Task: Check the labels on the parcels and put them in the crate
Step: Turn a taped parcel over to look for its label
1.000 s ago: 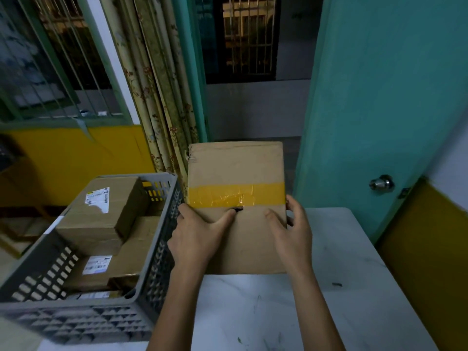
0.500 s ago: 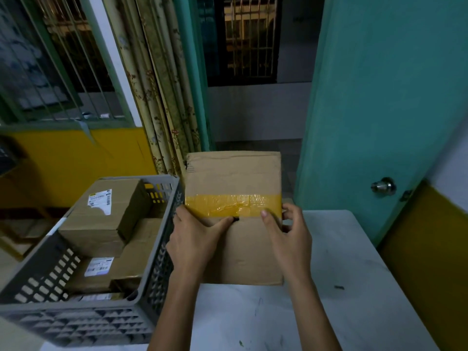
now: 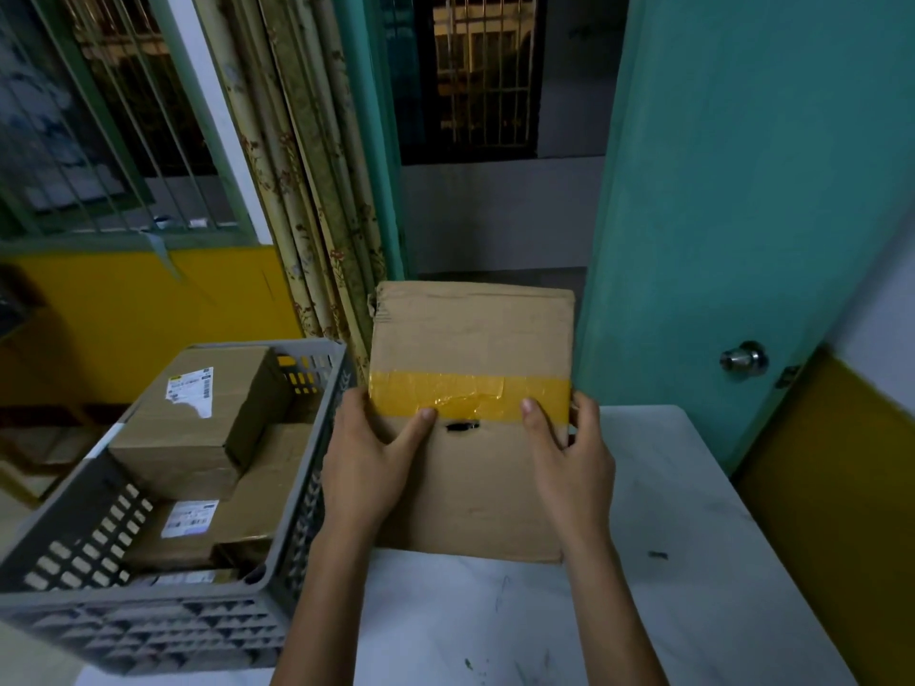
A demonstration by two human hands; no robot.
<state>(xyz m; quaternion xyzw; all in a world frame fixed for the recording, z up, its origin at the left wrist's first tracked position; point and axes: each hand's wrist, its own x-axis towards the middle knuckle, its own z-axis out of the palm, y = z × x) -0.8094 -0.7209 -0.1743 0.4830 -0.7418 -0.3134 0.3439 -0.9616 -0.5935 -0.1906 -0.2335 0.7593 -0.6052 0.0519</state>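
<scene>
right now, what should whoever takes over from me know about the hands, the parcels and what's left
Left hand and right hand: both grip the taped parcel, held upright above the table.
No label shows on its facing side.
Crate, to the left: at least three parcels inside, two with labels up.
Left: find this parcel's label, check it, put it in the crate.

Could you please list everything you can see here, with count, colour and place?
held parcel: one, brown cardboard, yellow tape band, centre, above the table
crate: one, grey plastic, left of the table
parcels in crate: at least three, brown, two showing white labels
table: one, white marbled, lower right
door: one, teal, right, metal knob
curtain: one, beige floral, behind the crate
left hand: gripping the parcel's left edge
right hand: gripping its right edge
</scene>
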